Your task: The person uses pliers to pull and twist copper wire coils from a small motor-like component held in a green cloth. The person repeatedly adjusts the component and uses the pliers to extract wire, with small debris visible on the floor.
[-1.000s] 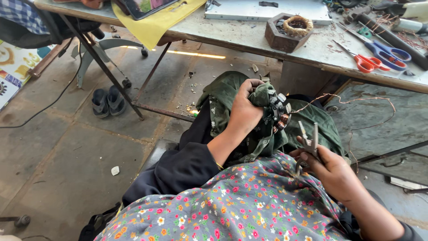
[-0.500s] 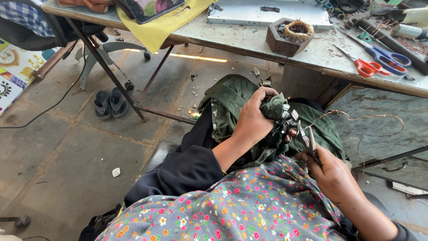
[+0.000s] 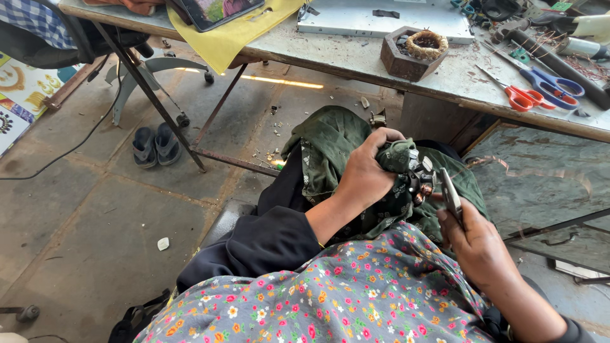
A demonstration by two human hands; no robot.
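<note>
Concrete floor (image 3: 95, 216), cluttered workbench (image 3: 445, 82) along the top of the frame, scissors (image 3: 540, 92) at upper right. Your left hand (image 3: 368, 174) sits frame centre, fingers curled tight around a small wound-coil part (image 3: 416, 178) bundled in green cloth (image 3: 330, 143). Your right hand (image 3: 476, 244), lower right, grips a metal tool (image 3: 450, 194), fingers closed round its handle, tip just beside the part. The part pokes out past your left fingertips, toward the tool. Risk: the tool could slip off the windings and jab your left fingers; cloth may hide your aim.
</note>
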